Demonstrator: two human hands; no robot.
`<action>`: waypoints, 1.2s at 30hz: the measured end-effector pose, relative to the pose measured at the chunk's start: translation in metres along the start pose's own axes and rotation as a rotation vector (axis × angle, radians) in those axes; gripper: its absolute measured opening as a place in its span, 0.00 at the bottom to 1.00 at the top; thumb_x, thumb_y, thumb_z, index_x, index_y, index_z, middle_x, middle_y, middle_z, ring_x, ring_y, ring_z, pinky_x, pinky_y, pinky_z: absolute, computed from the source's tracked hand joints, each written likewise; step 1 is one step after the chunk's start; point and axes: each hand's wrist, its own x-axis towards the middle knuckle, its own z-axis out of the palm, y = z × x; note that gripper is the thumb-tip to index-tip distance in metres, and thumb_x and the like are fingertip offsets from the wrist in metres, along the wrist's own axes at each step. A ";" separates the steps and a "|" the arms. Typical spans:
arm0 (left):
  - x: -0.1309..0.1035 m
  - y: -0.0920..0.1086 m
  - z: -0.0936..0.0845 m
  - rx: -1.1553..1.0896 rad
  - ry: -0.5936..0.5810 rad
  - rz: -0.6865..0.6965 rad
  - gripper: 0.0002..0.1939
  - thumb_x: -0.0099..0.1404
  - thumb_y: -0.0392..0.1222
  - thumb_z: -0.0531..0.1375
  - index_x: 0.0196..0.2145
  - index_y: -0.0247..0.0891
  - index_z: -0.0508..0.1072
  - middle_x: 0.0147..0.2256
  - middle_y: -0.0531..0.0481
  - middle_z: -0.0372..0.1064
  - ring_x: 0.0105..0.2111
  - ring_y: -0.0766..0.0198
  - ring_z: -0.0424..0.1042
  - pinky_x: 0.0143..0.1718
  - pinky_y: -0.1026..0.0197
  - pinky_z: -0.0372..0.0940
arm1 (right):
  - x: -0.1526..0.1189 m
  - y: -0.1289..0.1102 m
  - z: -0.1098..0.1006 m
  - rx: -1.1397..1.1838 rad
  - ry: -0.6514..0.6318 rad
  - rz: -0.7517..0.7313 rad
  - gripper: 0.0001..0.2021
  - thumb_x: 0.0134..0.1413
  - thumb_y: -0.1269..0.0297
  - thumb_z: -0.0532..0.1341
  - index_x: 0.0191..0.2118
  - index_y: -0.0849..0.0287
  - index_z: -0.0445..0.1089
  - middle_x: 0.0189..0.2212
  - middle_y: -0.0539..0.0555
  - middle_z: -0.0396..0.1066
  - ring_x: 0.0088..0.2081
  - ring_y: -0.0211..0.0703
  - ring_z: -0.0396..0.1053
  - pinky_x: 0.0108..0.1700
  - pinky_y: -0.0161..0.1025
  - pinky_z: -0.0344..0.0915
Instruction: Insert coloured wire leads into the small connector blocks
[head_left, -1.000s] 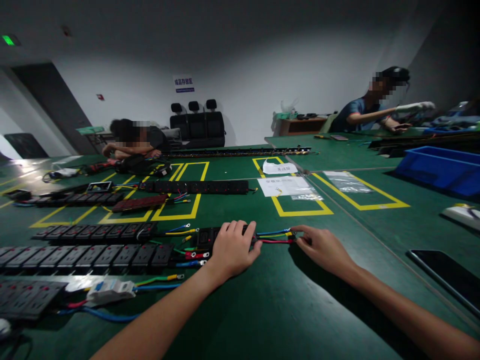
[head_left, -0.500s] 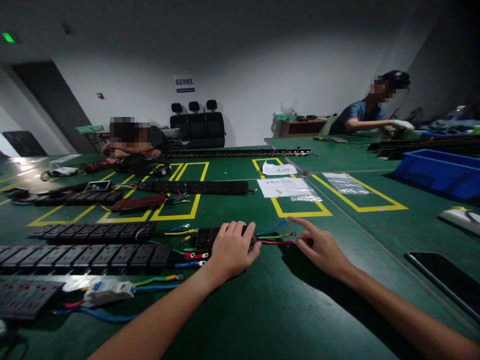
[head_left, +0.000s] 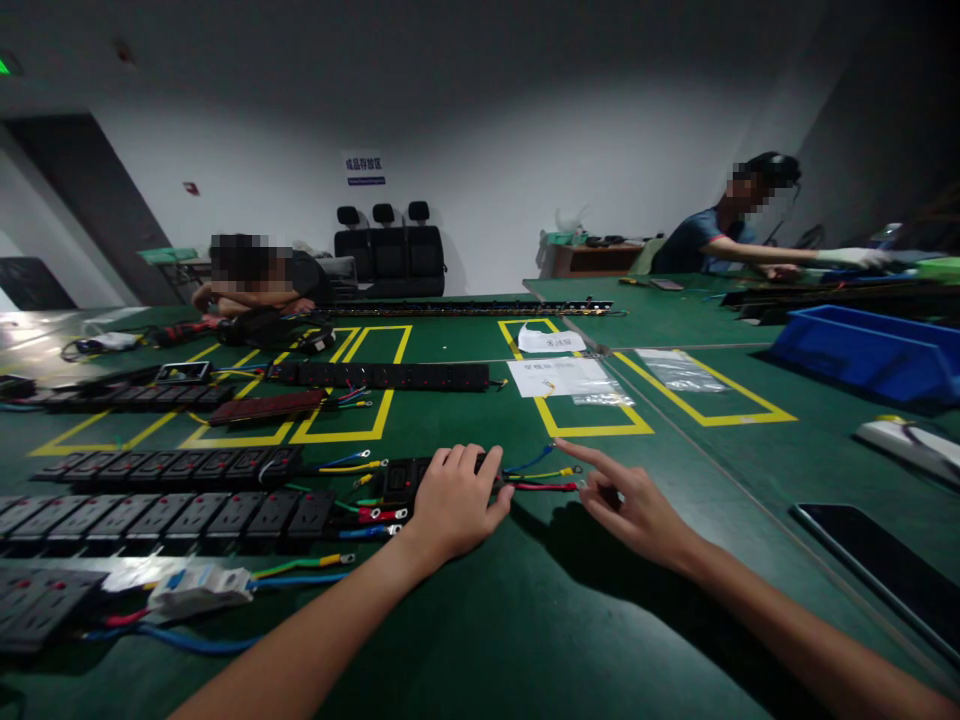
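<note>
Lying beneath the left hand (head_left: 457, 500), a short black socket strip (head_left: 400, 482) is clasped from above, fingers bent over it and thumb toward the near side. Its blue lead (head_left: 531, 462), yellow-green lead (head_left: 540, 475) and red lead (head_left: 544, 487) run toward the right hand (head_left: 637, 505), whose index finger stretches to the blue tip while the others curl; whether they pinch the red end I cannot tell.

Left of the hands, longer socket strips (head_left: 165, 518) lie in rows, crowding that side. Dark green worktop (head_left: 480, 640) spreads from the hands back toward the wearer, and ahead of them to yellow outlines (head_left: 600, 432) and a paper sheet (head_left: 529, 376). Right of the right hand lies a phone (head_left: 877, 560); farther out, a blue bin (head_left: 862, 355).

Well ahead, past the worktop's far edge, black seats (head_left: 390, 255) stand against a pale wall (head_left: 510, 200). One person (head_left: 300, 278) leans on folded arms ahead-left; another (head_left: 697, 240) reaches rightward, ahead-right.
</note>
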 end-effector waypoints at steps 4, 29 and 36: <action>0.001 0.000 -0.001 0.006 -0.017 -0.005 0.26 0.74 0.53 0.52 0.62 0.35 0.68 0.51 0.39 0.72 0.50 0.47 0.70 0.51 0.46 0.63 | -0.003 -0.003 0.001 -0.029 -0.046 -0.059 0.30 0.65 0.65 0.52 0.71 0.61 0.57 0.20 0.42 0.59 0.21 0.35 0.55 0.27 0.34 0.54; 0.003 -0.001 -0.003 0.026 -0.030 0.002 0.26 0.75 0.53 0.52 0.62 0.35 0.69 0.51 0.39 0.72 0.50 0.48 0.70 0.51 0.46 0.63 | 0.007 0.012 0.001 -0.117 -0.016 0.276 0.32 0.58 0.67 0.54 0.69 0.64 0.61 0.18 0.45 0.67 0.21 0.40 0.63 0.28 0.35 0.56; 0.003 -0.001 -0.004 0.020 -0.049 -0.006 0.27 0.75 0.53 0.51 0.63 0.35 0.68 0.52 0.38 0.72 0.51 0.48 0.70 0.52 0.46 0.63 | 0.014 0.014 -0.002 -0.104 -0.089 0.438 0.24 0.57 0.67 0.54 0.57 0.65 0.74 0.18 0.49 0.72 0.22 0.42 0.69 0.29 0.36 0.60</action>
